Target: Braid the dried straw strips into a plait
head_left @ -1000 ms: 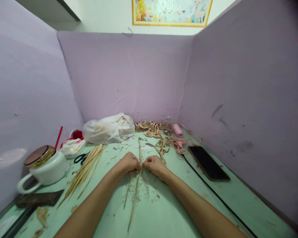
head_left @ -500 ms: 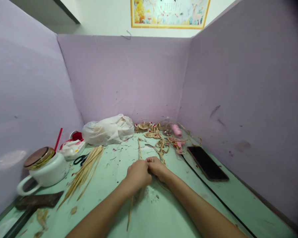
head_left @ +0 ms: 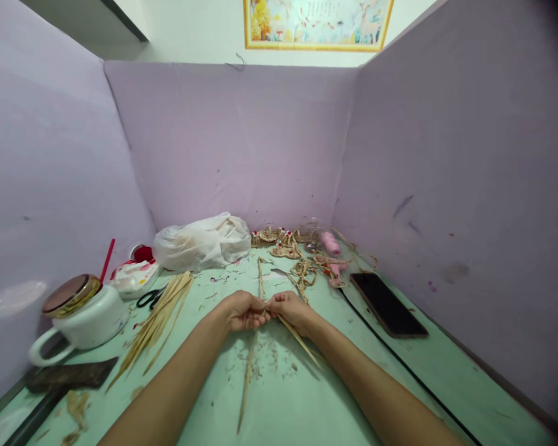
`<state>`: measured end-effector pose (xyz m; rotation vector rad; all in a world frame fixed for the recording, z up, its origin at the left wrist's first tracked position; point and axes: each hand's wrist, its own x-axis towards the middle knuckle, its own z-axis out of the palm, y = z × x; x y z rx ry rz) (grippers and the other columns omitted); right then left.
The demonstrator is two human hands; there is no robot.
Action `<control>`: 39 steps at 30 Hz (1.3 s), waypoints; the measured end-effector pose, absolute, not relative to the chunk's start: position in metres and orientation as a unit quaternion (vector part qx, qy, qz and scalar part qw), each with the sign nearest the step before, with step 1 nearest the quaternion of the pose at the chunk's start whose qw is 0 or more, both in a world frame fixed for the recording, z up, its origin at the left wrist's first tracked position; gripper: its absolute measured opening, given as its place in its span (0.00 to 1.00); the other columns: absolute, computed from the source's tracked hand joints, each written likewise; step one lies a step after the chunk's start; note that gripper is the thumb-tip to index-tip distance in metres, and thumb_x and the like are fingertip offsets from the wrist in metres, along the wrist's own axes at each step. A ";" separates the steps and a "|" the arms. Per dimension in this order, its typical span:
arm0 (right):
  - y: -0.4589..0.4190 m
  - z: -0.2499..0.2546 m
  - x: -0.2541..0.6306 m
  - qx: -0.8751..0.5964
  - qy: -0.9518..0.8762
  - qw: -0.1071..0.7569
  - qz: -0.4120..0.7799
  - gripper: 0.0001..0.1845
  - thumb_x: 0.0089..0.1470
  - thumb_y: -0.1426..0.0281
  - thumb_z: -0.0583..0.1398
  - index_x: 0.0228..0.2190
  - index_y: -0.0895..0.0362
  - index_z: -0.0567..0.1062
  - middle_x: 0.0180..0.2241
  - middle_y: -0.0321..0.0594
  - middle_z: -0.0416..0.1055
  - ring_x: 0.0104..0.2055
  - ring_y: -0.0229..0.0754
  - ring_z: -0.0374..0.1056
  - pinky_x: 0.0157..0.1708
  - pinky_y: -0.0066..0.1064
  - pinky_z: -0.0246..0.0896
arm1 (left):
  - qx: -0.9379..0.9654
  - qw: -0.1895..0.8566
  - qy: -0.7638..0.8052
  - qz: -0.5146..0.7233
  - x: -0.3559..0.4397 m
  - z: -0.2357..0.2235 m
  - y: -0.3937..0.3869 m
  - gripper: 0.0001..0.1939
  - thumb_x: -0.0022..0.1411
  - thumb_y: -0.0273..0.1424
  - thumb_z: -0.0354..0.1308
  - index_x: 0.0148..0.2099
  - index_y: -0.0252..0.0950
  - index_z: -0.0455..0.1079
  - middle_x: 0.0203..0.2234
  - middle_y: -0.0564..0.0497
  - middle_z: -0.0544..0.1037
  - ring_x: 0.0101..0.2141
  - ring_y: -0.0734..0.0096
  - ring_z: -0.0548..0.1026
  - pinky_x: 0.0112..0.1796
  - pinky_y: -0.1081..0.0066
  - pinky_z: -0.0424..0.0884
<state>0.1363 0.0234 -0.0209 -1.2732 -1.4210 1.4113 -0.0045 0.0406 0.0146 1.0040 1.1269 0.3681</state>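
My left hand (head_left: pixel 246 311) and my right hand (head_left: pixel 289 310) meet fingertip to fingertip over the middle of the table. Both are closed in a pinch on a thin braided straw cord (head_left: pixel 261 279), which runs away from me from between the fingers. One loose straw strand (head_left: pixel 247 384) hangs toward me under the left hand. More strands (head_left: pixel 302 339) slant out below the right hand. The exact crossing of the strands is hidden by the fingers. To the left lies a bundle of straw strips (head_left: pixel 160 322).
Left stand a white mug (head_left: pixel 95 322) with a lidded jar on it, black scissors (head_left: pixel 149 298) and a hammer-like tool (head_left: pixel 72 376). At the back are a white plastic bag (head_left: pixel 202 243), woven straw pieces (head_left: pixel 286 251) and pink thread (head_left: pixel 330 243). Right: a phone (head_left: pixel 388 305) and black cable (head_left: pixel 390 356).
My left hand has moved left and turned so its fingers show. The strands under my right hand have swung out to the right. The right hand stays nearly in place.
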 end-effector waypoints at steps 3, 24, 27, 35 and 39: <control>0.026 -0.023 0.139 -0.513 -0.612 0.349 0.490 0.05 0.40 0.73 0.54 0.17 0.61 0.66 0.12 0.29 0.56 0.15 0.28 0.47 0.16 0.21 0.40 | 0.456 0.670 0.559 0.174 -0.002 0.011 0.041 0.02 0.43 0.22 0.50 0.22 0.28 0.64 0.10 0.54 0.64 0.11 0.83 0.61 0.13 0.82 0.54; 0.022 0.008 0.158 -0.463 -0.571 0.242 0.633 0.08 0.38 0.74 0.54 0.20 0.63 0.73 0.22 0.39 0.71 0.18 0.30 0.60 0.18 0.20 0.53 | 0.577 0.558 0.544 0.244 0.000 0.006 0.036 0.03 0.36 0.23 0.50 0.15 0.31 0.61 0.05 0.58 0.57 0.08 0.84 0.50 0.11 0.78 0.42; 0.021 0.009 0.157 -0.474 -0.555 0.262 0.631 0.05 0.37 0.75 0.57 0.19 0.63 0.73 0.17 0.36 0.69 0.16 0.28 0.57 0.16 0.19 0.50 | 0.571 0.562 0.541 0.256 -0.001 0.007 0.037 0.01 0.37 0.24 0.51 0.17 0.31 0.63 0.06 0.58 0.57 0.08 0.84 0.50 0.10 0.78 0.42; 0.015 0.013 0.144 -0.538 -0.485 0.302 0.620 0.05 0.40 0.75 0.59 0.17 0.61 0.68 0.16 0.34 0.68 0.19 0.30 0.63 0.22 0.22 0.60 | 0.580 0.555 0.530 0.273 0.001 0.004 0.037 0.02 0.37 0.23 0.50 0.18 0.30 0.64 0.06 0.57 0.59 0.08 0.84 0.51 0.11 0.78 0.44; 0.014 0.010 0.143 -0.507 -0.459 0.298 0.666 0.04 0.43 0.77 0.57 0.20 0.60 0.65 0.17 0.36 0.68 0.20 0.33 0.65 0.23 0.27 0.63 | 0.577 0.551 0.537 0.274 0.002 0.002 0.038 0.03 0.36 0.23 0.50 0.19 0.30 0.65 0.07 0.56 0.61 0.09 0.83 0.53 0.12 0.79 0.47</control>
